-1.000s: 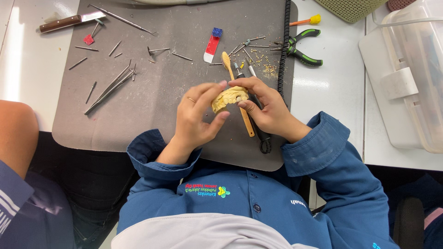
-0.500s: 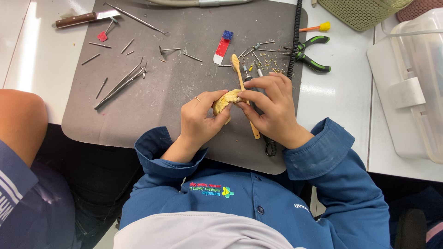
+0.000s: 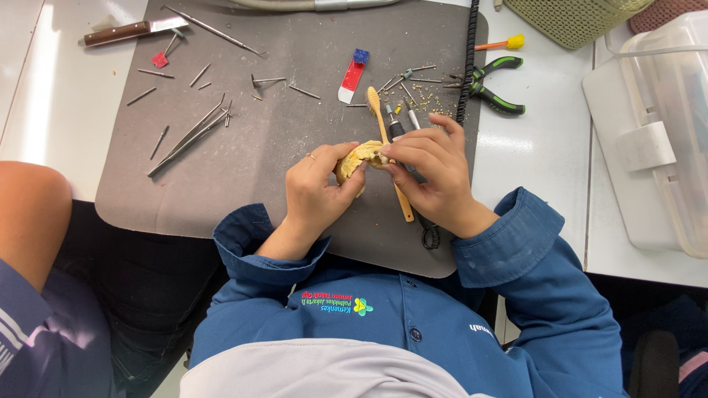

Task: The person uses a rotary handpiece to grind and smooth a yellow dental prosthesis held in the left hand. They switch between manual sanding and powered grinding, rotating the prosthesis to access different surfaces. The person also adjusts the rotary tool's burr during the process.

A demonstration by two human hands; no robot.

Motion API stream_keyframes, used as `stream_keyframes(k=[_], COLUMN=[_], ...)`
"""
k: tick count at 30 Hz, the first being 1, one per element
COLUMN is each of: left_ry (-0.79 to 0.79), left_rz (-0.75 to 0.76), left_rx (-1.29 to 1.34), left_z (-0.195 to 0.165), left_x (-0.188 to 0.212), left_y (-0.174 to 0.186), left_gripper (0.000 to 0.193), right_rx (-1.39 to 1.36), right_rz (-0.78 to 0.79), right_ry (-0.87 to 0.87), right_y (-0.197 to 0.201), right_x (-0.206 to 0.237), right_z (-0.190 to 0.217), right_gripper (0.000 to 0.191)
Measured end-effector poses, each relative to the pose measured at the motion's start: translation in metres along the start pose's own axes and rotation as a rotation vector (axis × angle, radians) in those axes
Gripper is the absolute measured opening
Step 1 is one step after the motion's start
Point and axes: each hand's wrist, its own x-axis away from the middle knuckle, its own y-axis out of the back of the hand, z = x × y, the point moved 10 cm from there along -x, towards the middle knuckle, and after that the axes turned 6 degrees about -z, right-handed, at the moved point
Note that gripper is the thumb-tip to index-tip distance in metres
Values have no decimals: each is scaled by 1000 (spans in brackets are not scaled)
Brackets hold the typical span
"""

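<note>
While gripped from both sides over the mat point(image 3: 243, 162): one cast point(image 3: 355, 158), yellow, lumpy, rounded, roughly arch-shaped, much of it hidden by fingers, held just above the mat's near middle. Left hand point(image 3: 318, 186) curled tight round the cast's left side, one ring on a finger. Right hand point(image 3: 431, 168) closed on the cast's right end, fingertips pressed to it, with one brush point(image 3: 389, 151) lying under it, pale wooden handle sticking out toward the body, head pointing away. On the mat, counted: one knife point(image 3: 133, 31) with brown handle, one red-and-white stick point(image 3: 352, 75) with blue tip, two long probes point(image 3: 190, 134) side by side, many small burs, too scattered to count surely. Off the mat: one pliers point(image 3: 493, 87), green-handled, one clear box point(image 3: 656, 140), one basket point(image 3: 575, 16)
</note>
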Motion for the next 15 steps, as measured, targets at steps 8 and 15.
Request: stream_keyframes(k=[8, 15], left_ry=[-5, 8], left_rz=[-13, -33], left_rx=[-34, -70], left_z=[-10, -11], left_x=[-5, -8], left_y=[3, 9], left_gripper=[22, 21], right_rx=[-283, -297], right_rz=[-12, -8], right_ry=[-88, -89], right_y=[8, 9], right_x=[2, -1], right_z=[-7, -7], right_gripper=[19, 19])
